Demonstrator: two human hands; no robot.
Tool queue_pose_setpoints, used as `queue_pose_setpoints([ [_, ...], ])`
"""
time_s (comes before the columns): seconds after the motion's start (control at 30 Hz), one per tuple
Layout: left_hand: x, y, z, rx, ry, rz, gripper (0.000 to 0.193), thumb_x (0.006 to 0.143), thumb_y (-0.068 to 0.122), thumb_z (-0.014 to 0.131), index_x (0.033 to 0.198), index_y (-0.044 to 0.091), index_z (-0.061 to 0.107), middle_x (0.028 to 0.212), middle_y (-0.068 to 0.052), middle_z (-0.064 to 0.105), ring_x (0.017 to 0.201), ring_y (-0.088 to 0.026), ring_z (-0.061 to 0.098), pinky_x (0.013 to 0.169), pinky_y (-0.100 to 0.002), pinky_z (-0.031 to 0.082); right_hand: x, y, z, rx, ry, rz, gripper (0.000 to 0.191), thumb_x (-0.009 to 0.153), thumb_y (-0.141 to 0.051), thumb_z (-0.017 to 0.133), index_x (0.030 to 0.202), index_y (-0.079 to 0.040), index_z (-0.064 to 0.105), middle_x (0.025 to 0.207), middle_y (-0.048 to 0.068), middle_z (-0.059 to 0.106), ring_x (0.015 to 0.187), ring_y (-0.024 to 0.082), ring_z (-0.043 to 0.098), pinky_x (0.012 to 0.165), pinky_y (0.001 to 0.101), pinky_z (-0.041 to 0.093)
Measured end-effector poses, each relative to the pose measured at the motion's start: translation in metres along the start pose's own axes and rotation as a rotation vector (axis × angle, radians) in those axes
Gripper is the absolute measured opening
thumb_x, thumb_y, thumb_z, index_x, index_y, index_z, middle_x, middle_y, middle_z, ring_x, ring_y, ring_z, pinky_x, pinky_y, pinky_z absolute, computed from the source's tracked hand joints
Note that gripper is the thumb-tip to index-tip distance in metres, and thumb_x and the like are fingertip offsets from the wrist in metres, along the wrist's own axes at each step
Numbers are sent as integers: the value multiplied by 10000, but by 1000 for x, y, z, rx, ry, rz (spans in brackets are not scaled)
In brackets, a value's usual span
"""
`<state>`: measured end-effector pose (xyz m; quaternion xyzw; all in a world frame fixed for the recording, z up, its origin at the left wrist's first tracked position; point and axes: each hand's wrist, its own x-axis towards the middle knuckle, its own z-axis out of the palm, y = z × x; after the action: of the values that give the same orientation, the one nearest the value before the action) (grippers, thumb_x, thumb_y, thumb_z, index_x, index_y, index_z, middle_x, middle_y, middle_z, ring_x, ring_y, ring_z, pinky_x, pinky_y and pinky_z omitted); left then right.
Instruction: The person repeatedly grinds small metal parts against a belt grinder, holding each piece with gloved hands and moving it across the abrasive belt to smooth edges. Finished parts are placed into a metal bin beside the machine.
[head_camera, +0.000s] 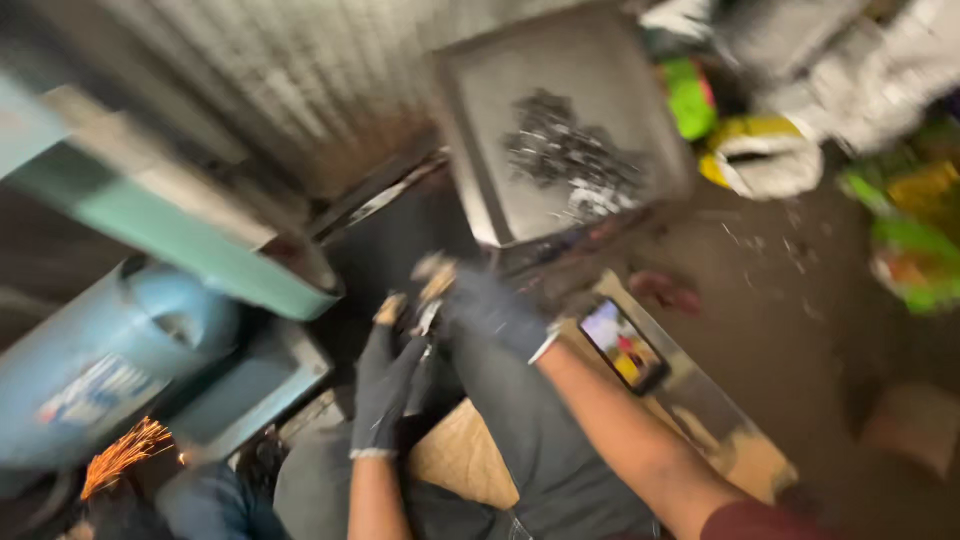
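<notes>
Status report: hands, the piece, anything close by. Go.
Left hand and right hand gloved, together gripping a small metal piece; blurred. Sparks lower left. Phone beside right forearm.

Grey ribbed metal wall (290, 80), square grey metal tray (530, 100) leaning beside it, dark dirty floor (790, 290) below the tray, orange sparks (125, 455) far left

whole view: smeared by motion blur
small piece (430, 300): pinched between both gloved hands, its kind unreadable
dark bits on the metal tray (570, 155): too blurred to tell
sparks (125, 455): source hidden near the lower left edge
phone (624, 345): screen picture indistinct
</notes>
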<state>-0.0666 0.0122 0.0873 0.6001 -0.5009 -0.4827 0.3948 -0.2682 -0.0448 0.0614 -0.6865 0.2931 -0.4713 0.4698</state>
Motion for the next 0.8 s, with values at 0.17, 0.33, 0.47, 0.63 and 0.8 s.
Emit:
queue_pose_setpoints([
  [0.17,-40,1,8,-233,-134,-269,406,933,90,664,1320,-33,672,1163,-78,735,1038,-162,666,904,-323,525,-45,-29,3,-66,108,171,536,866,-121,703,1368,-24,544,1334,98,627,1235,231,634,994,348,523],
  [0.33,-36,-5,4,-363,-84,-282,399,924,41,636,1317,-31,653,1142,-104,721,997,-190,671,884,-334,534,-123,-17,-106,-342,88,247,554,918,-215,756,1424,-86,570,1413,149,644,1315,277,612,1106,389,473],
  [0.47,-17,-10,0,-176,-99,-80,452,898,23,675,1344,-29,627,1247,-81,704,1113,-143,653,977,-285,503,-214,-1,-173,-921,-37,737,855,728,-381,836,1434,-53,483,1320,220,564,1221,373,565,992,450,456],
  [0.63,-9,-14,5,-138,-88,-90,469,916,70,699,1367,-24,612,1273,-81,698,1121,-146,647,971,-294,513,-200,26,-161,-1056,179,848,969,716,-426,922,1384,61,416,1356,307,466,1232,440,492,959,503,427],
  [0.8,-28,-25,5,-27,-79,24,454,930,47,657,1375,-27,608,1312,-80,680,1148,-149,647,986,-297,521,-109,17,-47,-363,440,213,383,931,-103,739,1291,-65,614,1186,61,640,1101,146,591,988,314,502],
])
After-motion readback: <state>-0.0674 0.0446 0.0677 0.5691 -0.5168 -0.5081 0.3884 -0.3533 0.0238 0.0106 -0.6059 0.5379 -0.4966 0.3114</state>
